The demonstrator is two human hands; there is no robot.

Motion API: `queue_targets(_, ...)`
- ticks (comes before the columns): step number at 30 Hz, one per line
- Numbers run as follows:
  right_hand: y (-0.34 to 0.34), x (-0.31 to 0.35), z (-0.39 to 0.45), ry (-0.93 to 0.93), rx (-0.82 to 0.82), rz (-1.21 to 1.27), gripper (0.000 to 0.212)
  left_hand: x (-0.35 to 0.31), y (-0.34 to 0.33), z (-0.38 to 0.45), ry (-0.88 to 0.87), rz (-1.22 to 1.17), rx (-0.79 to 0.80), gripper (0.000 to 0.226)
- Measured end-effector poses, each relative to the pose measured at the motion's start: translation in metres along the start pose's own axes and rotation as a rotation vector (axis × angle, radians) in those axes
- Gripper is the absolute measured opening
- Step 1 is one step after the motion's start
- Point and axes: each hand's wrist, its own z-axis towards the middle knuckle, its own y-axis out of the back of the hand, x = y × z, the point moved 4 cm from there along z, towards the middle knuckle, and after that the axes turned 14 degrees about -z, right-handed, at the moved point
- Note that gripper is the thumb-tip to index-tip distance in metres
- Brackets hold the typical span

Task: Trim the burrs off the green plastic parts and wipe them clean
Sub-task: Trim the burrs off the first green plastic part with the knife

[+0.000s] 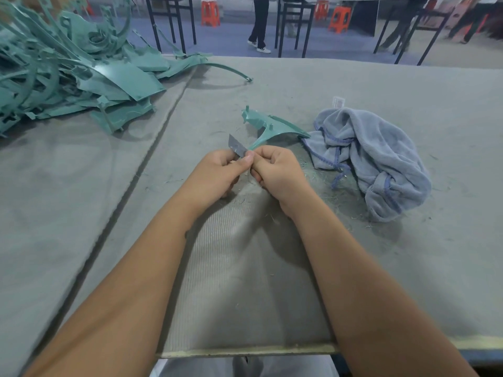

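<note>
Grey felt covers the worktable [353, 83], with a seam running diagonally across it, and thin green shavings [313, 176] are scattered on it. Taking the crumpled blue cloth [381, 159] as the landmark: it lies in a heap on the felt, and the green plastic part [269, 126] sits just to its left, its broad end touching or nearly touching the cloth's edge. The part's narrow stem runs down toward the person, where the right hand [277, 170] grips it with curled fingers. The left hand [217, 172] is pressed close against the right one, farther left of the cloth, and pinches a small grey blade [236, 146] between thumb and fingers; the blade's tip points up and away from the person, and its edge meets the stem right where the two hands come together. Well to the left of the cloth, beyond the seam, a big tangled pile of green parts [68, 69] takes up the far corner of the table, with one long curved strip [226, 68] arching out of it toward the cloth's side. Beyond the table stand black table legs, orange stools [210, 12] and a standing person's legs [260, 23].
</note>
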Motion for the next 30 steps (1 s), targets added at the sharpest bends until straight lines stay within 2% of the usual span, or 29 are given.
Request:
queue_targets(9,0.018,-0.003,0.004,-0.1,-0.168,0.293,0.029,0.0,0.006,-0.001,-0.026,0.03,-0.021,0.027)
queue_targets(11,0.017,-0.003,0.004,-0.086,-0.121,0.275,0.029,-0.003,0.006,-0.003,-0.079,0.223,-0.022,0.027)
queue_targets(13,0.011,-0.001,0.002,-0.039,-0.033,0.186,0.029,-0.006,0.006,-0.004,-0.151,0.53,-0.043,0.026)
queue_targets(15,0.004,0.003,-0.001,0.02,0.05,0.082,0.028,-0.01,0.005,-0.004,-0.194,0.67,-0.067,0.025)
queue_targets(17,0.0,0.005,-0.002,0.048,0.091,0.033,0.027,-0.01,0.004,-0.003,-0.194,0.598,-0.069,0.025)
queue_targets(22,0.003,0.005,-0.002,0.034,0.096,0.052,0.027,-0.009,0.0,-0.003,-0.023,-0.067,-0.069,0.008)
queue_targets(24,0.002,0.004,-0.002,0.026,0.086,0.081,0.029,-0.01,0.002,-0.002,-0.015,-0.085,-0.082,0.019)
queue_targets(30,0.002,0.004,-0.001,0.025,0.01,0.095,0.03,-0.008,0.005,0.002,-0.092,0.055,-0.158,0.03)
